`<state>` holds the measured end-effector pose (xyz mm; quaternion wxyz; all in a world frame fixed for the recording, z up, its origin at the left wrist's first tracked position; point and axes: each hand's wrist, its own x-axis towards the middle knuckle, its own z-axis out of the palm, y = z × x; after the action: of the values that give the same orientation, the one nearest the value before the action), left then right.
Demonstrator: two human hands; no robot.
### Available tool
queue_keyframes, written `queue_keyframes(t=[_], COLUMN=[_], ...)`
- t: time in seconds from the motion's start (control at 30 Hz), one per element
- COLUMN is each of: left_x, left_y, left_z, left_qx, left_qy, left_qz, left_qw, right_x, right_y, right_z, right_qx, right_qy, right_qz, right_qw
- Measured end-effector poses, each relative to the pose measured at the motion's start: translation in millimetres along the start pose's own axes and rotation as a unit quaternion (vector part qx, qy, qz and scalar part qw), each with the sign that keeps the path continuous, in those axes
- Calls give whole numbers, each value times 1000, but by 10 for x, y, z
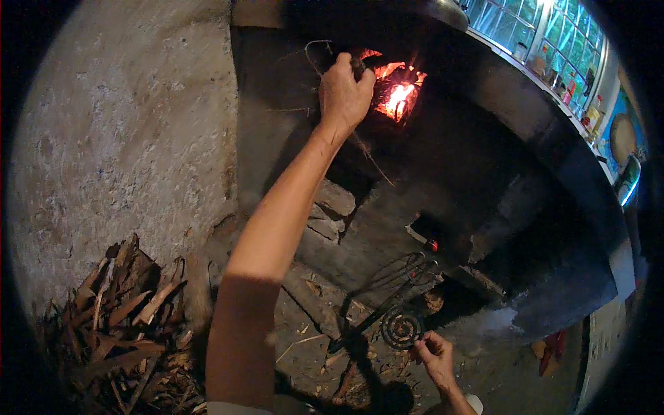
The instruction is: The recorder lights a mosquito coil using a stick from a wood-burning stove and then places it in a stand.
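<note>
My left hand [345,93] is at the mouth of a stove, its fingers closed around a dark lump and thin dry twigs [371,155] beside burning wood [397,98]. Flames glow to the right of the fingers. Low at the right, my right hand [436,358] pinches the edge of a round, dark spiral coil [402,328], which looks like a mosquito coil. Metal fire tongs [381,311] lie behind the coil, over the ground. What exactly the dark lump is, I cannot tell.
Split firewood and bark [124,332] are heaped at the lower left against a rough plastered wall [135,129]. Broken bricks or stones [332,199] lie below the fire. The stove's curved counter edge [550,104] runs along the right, with bottles [594,114] by a window.
</note>
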<state>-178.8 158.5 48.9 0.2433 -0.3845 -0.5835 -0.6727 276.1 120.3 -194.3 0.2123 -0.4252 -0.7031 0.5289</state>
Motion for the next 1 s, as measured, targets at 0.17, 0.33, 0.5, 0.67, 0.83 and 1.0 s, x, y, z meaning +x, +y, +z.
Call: queue_keyframes(t=[0.17, 0.33, 0.5, 0.67, 0.83, 1.0], left_x=[67, 9, 0, 25, -518, -1798], left_y=[18, -71, 19, 12, 322, 961], left_z=[5, 41, -78, -336, -431, -728], left_qx=[48, 68, 178, 222, 60, -33], left_qy=[16, -7, -140, -107, -36, -204], left_qz=[22, 66, -28, 44, -12, 98], left_qw=[999, 995, 974, 968, 997, 974], right_x=[114, 92, 143, 106, -9, 5], right_y=[182, 182, 185, -12, -49, -315], right_z=[-18, 13, 46, 115, -72, -16], right_qx=[-24, 6, 45, 52, 20, 99], right_qy=[2, -2, -9, -11, 46, -46], right_qz=[-11, 0, 8, -9, -14, -74], right_qw=[1000, 1000, 999, 999, 999, 991])
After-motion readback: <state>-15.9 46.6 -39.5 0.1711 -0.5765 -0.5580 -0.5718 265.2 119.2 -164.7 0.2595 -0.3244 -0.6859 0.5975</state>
